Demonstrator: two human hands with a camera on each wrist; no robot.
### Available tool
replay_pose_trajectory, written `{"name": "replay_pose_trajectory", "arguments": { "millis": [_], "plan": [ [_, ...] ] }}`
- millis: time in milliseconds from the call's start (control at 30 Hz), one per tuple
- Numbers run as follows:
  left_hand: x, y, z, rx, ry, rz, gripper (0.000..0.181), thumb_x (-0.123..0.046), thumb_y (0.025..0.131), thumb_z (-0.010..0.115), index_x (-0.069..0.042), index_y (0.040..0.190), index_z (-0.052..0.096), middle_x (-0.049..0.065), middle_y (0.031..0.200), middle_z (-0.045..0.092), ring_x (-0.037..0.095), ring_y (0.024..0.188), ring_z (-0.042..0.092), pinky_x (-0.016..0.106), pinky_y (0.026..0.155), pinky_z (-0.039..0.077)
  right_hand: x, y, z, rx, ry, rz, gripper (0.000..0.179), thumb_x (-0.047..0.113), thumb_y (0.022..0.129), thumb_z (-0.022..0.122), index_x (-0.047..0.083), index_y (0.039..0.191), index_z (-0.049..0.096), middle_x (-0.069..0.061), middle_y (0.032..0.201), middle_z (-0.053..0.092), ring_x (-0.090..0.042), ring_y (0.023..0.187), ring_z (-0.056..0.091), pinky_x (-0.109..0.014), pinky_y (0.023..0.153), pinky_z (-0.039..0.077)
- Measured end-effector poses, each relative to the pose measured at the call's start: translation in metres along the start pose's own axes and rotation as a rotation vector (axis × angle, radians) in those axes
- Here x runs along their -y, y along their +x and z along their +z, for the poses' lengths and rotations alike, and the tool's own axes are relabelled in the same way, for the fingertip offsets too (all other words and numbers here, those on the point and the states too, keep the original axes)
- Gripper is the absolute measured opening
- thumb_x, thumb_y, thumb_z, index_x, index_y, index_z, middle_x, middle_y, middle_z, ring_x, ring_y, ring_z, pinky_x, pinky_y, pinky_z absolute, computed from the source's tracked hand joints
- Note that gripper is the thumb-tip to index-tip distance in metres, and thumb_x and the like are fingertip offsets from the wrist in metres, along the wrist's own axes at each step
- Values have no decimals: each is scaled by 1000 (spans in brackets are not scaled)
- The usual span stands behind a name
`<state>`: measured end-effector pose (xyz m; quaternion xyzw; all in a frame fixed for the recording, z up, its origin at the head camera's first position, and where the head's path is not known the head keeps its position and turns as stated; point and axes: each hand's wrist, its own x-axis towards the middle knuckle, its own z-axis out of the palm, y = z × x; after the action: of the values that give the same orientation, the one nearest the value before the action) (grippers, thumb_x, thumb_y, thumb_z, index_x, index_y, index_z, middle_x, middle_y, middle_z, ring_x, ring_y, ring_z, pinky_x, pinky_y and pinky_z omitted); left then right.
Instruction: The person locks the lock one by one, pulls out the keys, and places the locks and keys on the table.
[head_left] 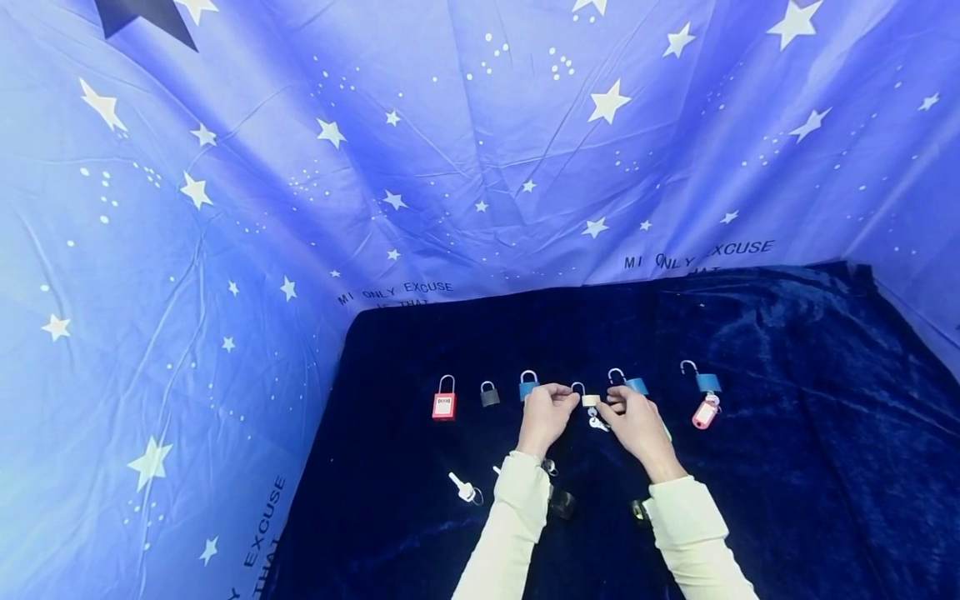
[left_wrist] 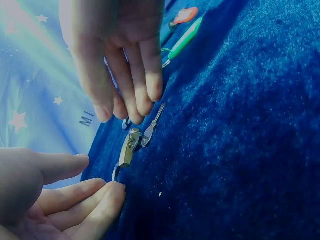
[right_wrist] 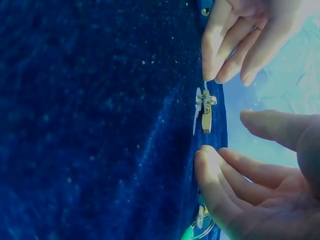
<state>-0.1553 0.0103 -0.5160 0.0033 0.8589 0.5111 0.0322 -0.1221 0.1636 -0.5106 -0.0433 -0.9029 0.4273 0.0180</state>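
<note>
A small brass padlock (head_left: 591, 401) with its shackle swung open lies on the dark blue velvet cloth (head_left: 405, 550), between both hands. Silver keys (head_left: 597, 422) hang from its keyhole. My left hand (head_left: 550, 417) is on the shackle side; its fingertips (left_wrist: 116, 192) reach the shackle's end, while the thumb stays apart from them. Whether they touch the metal, I cannot tell. On the other side is my right hand (head_left: 637, 429), its thumb and fingers spread beside the lock body (right_wrist: 207, 120) with a small gap. Neither hand grips the padlock.
Left of the hands stand a red padlock (head_left: 444, 406), a black padlock (head_left: 490, 395) and a blue padlock (head_left: 528, 388). Rightward lie two open blue padlocks (head_left: 636, 385), one with a red key tag (head_left: 705, 414). Loose keys (head_left: 462, 487) and a dark object (head_left: 561, 503) lie nearer.
</note>
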Motion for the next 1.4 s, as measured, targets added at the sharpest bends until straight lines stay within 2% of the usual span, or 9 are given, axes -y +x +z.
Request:
{"name": "replay_pose_trajectory", "arguments": {
  "millis": [567,900,1133,1400],
  "plan": [
    [-7,-3,9,-13,48,6,11,-15,88,74,-6,92,78,0,81,77,5,76,71,20,76,53,3,5,8,20,13,-35,34,7,93,64,-14,118,59,-28,107,70,-38,93,71,-50,85,55],
    [-2,-1,12,-52,-28,-11,9,-8,82,77,-1,88,77,6,77,76,9,72,72,18,67,54,4,11,12,-29,57,42,30,10,93,62,-12,115,63,-27,107,71,-37,99,71,-49,93,52],
    [-6,-2,9,-34,-101,-54,8,-4,83,76,1,88,77,9,73,75,10,63,71,15,62,53,4,12,12,-57,79,99,30,11,91,61,-9,113,65,-23,104,73,-35,99,71,-48,95,50],
    [-7,-2,9,-31,-136,-73,9,-2,82,77,3,89,77,11,73,75,13,64,72,14,59,52,0,16,12,-55,102,121,30,12,89,62,-7,112,67,-21,103,74,-32,95,73,-44,92,52]
  ]
}}
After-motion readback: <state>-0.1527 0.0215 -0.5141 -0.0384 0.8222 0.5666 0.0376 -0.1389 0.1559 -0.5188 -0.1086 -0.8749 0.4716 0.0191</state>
